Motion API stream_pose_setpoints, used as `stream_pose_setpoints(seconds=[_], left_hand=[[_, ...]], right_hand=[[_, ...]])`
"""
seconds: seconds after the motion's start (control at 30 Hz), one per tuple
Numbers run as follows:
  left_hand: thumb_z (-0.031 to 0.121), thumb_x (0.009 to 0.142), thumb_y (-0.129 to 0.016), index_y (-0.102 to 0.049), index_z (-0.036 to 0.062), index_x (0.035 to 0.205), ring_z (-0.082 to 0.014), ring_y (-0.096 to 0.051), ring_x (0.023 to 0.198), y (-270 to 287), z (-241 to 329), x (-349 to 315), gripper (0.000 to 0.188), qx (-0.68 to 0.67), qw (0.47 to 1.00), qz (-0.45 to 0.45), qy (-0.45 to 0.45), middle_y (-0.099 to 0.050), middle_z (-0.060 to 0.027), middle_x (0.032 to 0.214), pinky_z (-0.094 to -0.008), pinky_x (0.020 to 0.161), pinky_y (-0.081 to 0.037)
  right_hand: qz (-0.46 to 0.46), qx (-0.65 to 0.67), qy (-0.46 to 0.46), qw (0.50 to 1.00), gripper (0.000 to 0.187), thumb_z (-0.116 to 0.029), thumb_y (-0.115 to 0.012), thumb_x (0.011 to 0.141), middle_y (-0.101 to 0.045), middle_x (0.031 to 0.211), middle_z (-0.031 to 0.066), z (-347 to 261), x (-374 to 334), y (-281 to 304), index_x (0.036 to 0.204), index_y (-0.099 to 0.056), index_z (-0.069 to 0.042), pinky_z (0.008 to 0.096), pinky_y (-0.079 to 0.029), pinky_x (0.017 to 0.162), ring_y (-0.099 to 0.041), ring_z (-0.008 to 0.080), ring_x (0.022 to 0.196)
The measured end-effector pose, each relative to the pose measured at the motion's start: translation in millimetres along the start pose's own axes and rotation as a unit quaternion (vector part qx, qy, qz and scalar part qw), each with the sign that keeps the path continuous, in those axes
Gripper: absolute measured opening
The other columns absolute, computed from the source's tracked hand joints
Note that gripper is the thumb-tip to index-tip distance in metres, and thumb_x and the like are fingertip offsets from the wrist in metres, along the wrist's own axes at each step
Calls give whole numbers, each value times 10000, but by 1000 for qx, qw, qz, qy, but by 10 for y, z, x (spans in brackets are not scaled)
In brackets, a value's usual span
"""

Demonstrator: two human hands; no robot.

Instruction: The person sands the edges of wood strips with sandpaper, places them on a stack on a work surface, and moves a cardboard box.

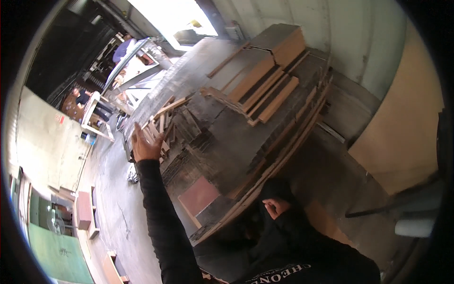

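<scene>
My left hand (145,146) reaches out over the left edge of a dark worktable (227,132), fingers stretched and apart. Nothing shows in its grasp. Right beside it is a heap of short wood offcuts (163,128), partly hidden by the hand. My right hand (275,207) is held close to my body at the table's near edge. Its fingers are curled in, and whatever they may hold is hidden. Between the two hands, a reddish-brown flat panel (199,196) lies on the near part of the table.
Long boards (267,61) are stacked toward the table's far right. A large tan sheet (402,123) stands at the right, above a white roll (414,228). Farther off at the left, people (81,97) are by white frames (137,78). A fan (56,225) stands at lower left.
</scene>
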State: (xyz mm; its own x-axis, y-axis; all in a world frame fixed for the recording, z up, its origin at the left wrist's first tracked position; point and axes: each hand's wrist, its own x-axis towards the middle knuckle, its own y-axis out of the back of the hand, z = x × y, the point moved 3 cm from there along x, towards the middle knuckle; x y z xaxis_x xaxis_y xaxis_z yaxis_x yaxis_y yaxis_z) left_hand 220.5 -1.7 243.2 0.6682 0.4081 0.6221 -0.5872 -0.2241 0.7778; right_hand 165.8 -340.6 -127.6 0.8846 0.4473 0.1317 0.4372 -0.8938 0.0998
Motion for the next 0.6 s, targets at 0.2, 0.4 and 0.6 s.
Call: stream_pose_setpoints(seconds=[0.2,0.4,0.6], left_hand=[[265,682,-693,-320,-13,1292,-368,-397,1150,-465,817,-1268,767,-261,940,-211,-56,-418,-225,1252,-392,950,-329],[311,660,-716,-262,-31,1313,-392,-284,1227,-559,744,-2190,865,-157,976,-152,24,-301,-248,1328,-418,983,-283],[210,647,-714,-159,-10,1353,-391,-245,1256,-615,890,-2478,925,-267,946,-172,63,-148,-253,1391,-383,967,-325]], right_hand=[[113,132,-96,980,325,-241,-553,850,-597,975,81,-107,264,148,1110,-544,-47,267,-436,734,-550,141,854],[119,170,2,978,412,-220,-531,848,-492,1171,117,-903,714,358,1217,-438,-63,366,-403,862,-504,223,1016],[122,70,33,989,761,-208,-663,738,-299,1328,166,-1283,895,73,1344,-221,-80,409,-323,964,-336,302,1203]])
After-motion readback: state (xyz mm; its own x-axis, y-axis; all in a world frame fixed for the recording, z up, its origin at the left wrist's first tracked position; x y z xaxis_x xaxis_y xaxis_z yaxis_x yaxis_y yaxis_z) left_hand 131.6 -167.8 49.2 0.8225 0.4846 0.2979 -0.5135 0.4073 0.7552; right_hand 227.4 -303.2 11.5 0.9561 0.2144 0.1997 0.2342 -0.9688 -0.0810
